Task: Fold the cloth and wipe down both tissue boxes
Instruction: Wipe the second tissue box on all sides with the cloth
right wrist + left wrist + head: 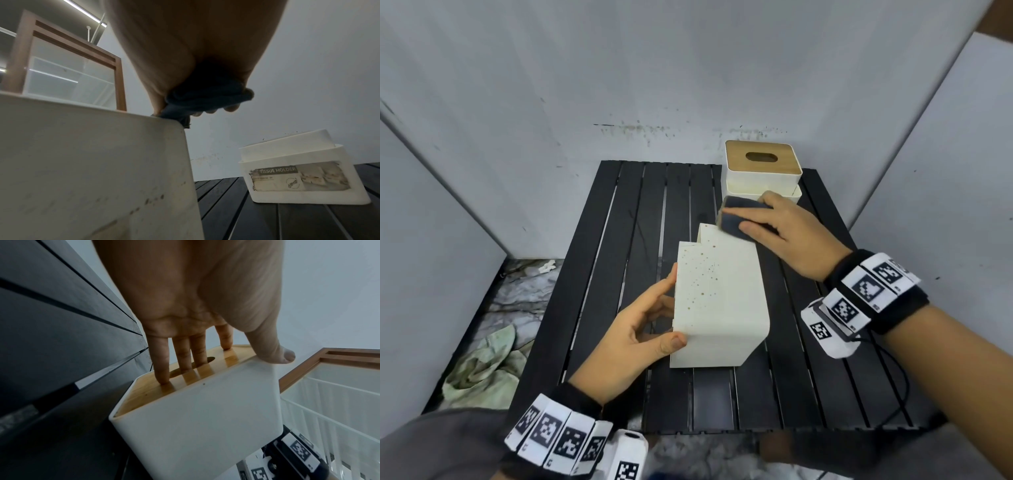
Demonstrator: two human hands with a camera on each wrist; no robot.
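A white tissue box (719, 298) lies tipped on its side mid-table, its brown-speckled white face up. My left hand (654, 315) holds it from the left. In the left wrist view its fingers (180, 356) lie against the wooden lid (144, 394) and the thumb hooks over the white corner. My right hand (767, 222) grips a folded dark blue cloth (739, 219) and presses it on the box's far top edge; the right wrist view shows the cloth (205, 99) at that corner. A second tissue box (762, 162) with a wooden lid stands at the back right, labelled "TISSUE HOLDER" (304, 175).
Everything sits on a black slatted table (619, 274) enclosed by grey walls behind and on both sides. A crumpled pale green rag (482, 366) lies on the marble floor to the left. A wood-framed glass cabinet (72, 65) shows in the wrist views.
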